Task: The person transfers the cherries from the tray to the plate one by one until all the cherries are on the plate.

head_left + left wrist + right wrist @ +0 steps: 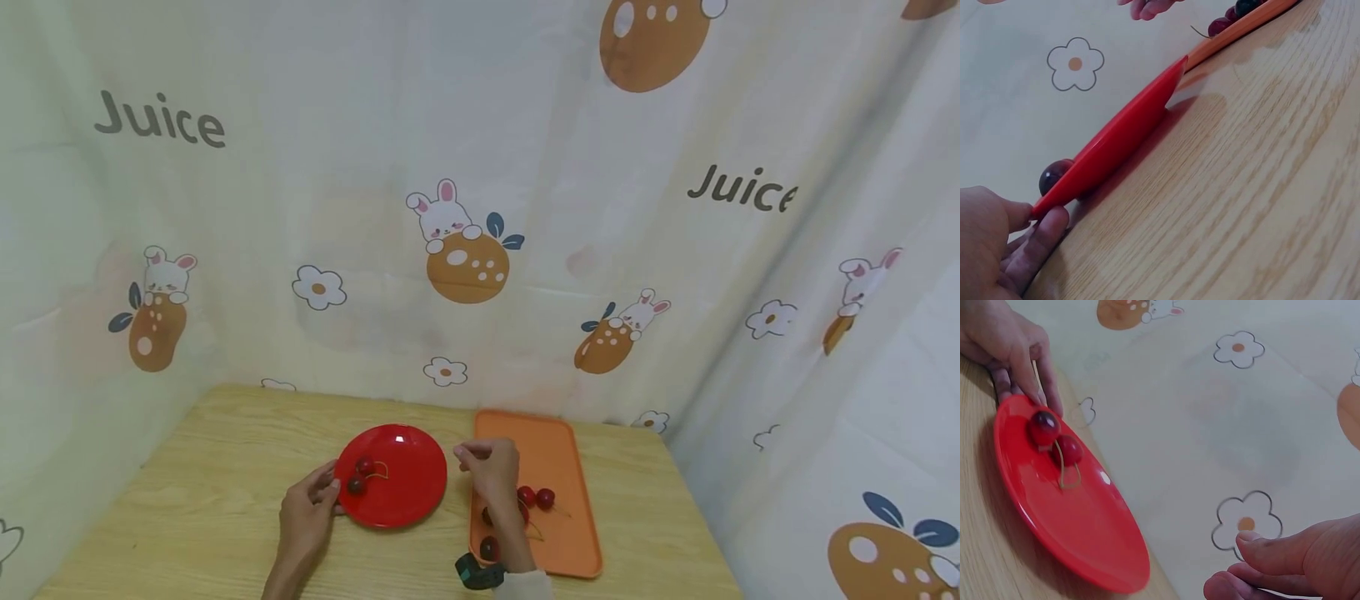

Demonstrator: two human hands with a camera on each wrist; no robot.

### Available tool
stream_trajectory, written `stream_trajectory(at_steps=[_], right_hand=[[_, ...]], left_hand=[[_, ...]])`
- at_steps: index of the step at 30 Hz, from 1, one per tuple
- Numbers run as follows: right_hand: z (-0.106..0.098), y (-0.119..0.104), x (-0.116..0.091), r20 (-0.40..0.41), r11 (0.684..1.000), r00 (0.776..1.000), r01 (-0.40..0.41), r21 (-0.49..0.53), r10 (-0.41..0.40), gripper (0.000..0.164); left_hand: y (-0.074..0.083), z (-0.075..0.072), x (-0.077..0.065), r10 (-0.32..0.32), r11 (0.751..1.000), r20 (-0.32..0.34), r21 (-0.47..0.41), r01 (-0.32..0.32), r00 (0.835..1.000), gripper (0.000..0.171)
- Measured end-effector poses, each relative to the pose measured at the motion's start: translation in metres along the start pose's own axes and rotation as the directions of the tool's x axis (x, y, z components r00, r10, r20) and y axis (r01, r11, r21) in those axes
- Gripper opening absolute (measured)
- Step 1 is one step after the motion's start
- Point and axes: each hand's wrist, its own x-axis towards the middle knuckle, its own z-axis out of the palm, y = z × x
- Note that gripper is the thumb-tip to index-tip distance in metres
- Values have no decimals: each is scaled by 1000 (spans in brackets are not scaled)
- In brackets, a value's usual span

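A red plate (405, 492) lies on the table, bearing two dark red cherries (1068, 450) with thin stems, near its left side. My left hand (306, 510) pinches the plate's left rim, thumb on top and fingers underneath, as the left wrist view shows. Between plate and orange tray (551, 450), my right hand (491, 471) hovers over the tray's left edge. Its thumb and fingers are loosely bent and apart in the right wrist view, with nothing visible between them. Several cherries (546, 498) with stems lie on the tray, partly hidden by the right forearm.
The light wooden table (232, 467) runs back to a pale curtain (360, 208) printed with rabbits, fruit and flowers. A dark band with a small device (480, 573) sits on the right wrist. The tray stands just right of the plate.
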Motion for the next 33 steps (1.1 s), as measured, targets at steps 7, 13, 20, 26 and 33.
stream_trajectory(at_steps=[7, 13, 20, 26, 33], right_hand=[[-24, 9, 0, -57, 1000, 998, 19, -24, -20, 10], [-46, 16, -3, -101, 998, 995, -12, -64, 6, 13], [-68, 24, -7, -132, 996, 991, -49, -74, 39, 16], [-80, 29, -9, -161, 991, 985, -82, -105, 64, 15], [-94, 35, -9, -195, 991, 978, -94, -99, 74, 14]], left_hand=[[0, 2, 0, 32, 999, -1, -11, -32, 999, 41], [0, 3, -1, 36, 999, -5, -6, -36, 999, 41], [-2, 1, -1, 27, 1000, 0, 15, -27, 1000, 42], [-1, 1, -2, 0, 1000, 18, 25, -1, 1000, 43], [1, 0, -3, 6, 999, 17, 41, -7, 1000, 43]])
